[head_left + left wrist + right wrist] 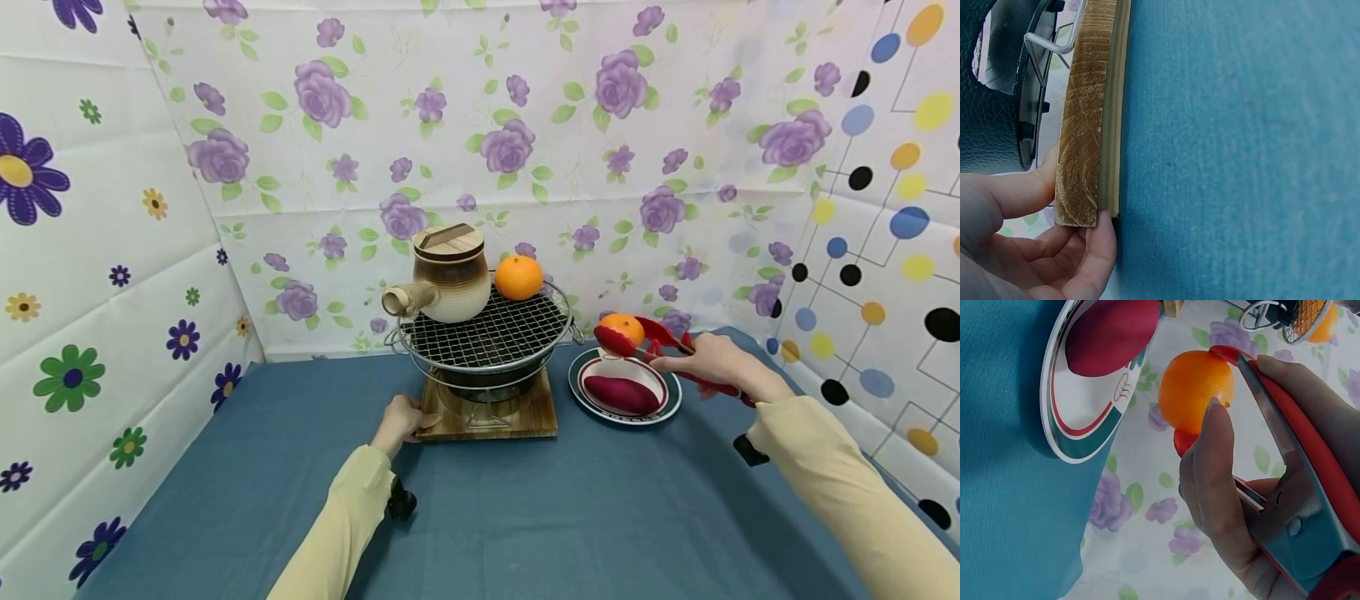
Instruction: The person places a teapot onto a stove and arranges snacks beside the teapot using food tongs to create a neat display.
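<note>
While clamped in tongs (660, 342), orange (622, 327) precedes right hand (712, 360).

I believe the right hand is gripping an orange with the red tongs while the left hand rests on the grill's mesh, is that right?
Not quite. The left hand holds the corner of the wooden board under the grill, not the mesh; the left wrist view shows it. The right hand does grip an orange with the red tongs.

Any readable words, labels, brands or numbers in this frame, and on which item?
No text can be read.
The plate has a small logo on its inner face: too small and blurred to read.
The tongs, clay pot and wooden board show no lettering.
</note>
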Demonstrator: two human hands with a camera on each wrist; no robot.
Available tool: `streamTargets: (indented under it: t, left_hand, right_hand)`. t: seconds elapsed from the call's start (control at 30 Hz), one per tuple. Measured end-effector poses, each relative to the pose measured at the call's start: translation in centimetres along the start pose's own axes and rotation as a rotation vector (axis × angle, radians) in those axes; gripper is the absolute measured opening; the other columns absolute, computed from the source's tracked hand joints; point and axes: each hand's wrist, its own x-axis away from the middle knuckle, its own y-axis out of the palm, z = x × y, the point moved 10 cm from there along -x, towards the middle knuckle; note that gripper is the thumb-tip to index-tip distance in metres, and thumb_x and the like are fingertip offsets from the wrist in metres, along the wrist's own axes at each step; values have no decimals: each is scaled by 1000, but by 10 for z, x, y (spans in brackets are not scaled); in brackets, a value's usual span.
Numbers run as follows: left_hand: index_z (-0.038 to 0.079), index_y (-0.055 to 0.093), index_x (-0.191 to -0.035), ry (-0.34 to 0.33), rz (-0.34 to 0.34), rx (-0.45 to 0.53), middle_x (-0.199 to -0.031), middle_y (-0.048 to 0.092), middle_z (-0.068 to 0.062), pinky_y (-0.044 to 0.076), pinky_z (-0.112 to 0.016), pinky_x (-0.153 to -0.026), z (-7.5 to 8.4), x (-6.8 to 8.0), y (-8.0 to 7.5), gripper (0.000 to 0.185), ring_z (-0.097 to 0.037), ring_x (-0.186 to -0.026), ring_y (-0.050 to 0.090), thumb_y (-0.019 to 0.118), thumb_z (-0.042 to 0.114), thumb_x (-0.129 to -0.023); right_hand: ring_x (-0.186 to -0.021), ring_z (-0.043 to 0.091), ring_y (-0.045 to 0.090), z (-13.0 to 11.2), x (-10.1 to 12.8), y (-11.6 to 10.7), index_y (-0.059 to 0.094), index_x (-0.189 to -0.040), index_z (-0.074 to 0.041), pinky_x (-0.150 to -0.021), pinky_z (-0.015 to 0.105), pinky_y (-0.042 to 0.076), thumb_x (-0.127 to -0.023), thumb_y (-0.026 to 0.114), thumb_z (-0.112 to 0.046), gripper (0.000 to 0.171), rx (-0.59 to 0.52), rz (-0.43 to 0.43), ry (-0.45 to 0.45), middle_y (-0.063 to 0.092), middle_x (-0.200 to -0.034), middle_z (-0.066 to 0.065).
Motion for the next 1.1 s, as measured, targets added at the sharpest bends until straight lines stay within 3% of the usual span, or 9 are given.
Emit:
streamTargets:
  t: [0.33,0.43,0.57,0.77,0.87,1.0,1.1]
  left_hand:
    - [7,45,-60,-16,13,-35,-58,47,-8,51,-36,-53,2,3,-2,32,-17,-49,49,71,8,-79]
    - [-6,57,-76,-12,13,-36,-71,54,-14,52,-36,-54,3,4,-2,20,-23,-60,56,71,8,-79]
    - [-15,55,-107,-2,4,-30,-88,55,-20,52,-37,-56,5,6,-2,40,-30,-76,58,71,8,-79]
    - [-9,59,-84,1,13,-45,-73,54,-14,52,-38,-53,6,7,-2,23,-26,-64,56,72,9,-78]
    - [-13,58,-95,-19,12,-43,-83,55,-20,52,-40,-55,-2,-3,0,34,-31,-73,58,74,11,-77]
    - [-14,51,-113,-3,-9,-24,-98,54,-25,51,-39,-54,-24,-32,5,60,-32,-80,58,79,21,-72]
    - [-13,50,-115,-12,-21,-23,-103,53,-26,52,-39,-55,-27,-36,7,62,-32,-83,58,79,21,-72]
  right_hand:
    - [-48,20,59,-1,5,-4,45,-83,3,-58,33,47,-75,57,-64,69,-6,4,-4,54,-59,12]
    - [-49,21,59,-2,7,-6,45,-82,3,-60,35,48,-76,56,-65,69,9,8,-16,54,-59,11]
    - [-48,20,59,-5,10,-9,45,-77,2,-64,40,47,-76,55,-66,68,35,15,-30,55,-56,11]
    - [-49,20,59,-5,14,-12,44,-77,1,-61,37,46,-73,55,-68,70,42,24,-18,53,-58,10]
    - [-49,20,59,-7,15,-14,43,-82,2,-60,35,46,-72,56,-69,72,32,26,-16,52,-60,11]
    - [-49,20,58,-9,16,-16,44,-85,2,-58,34,46,-72,56,-68,72,29,30,-21,52,-60,11]
    - [-49,20,58,-9,17,-17,44,-84,1,-57,33,45,-74,57,-66,69,26,31,-24,52,-60,11]
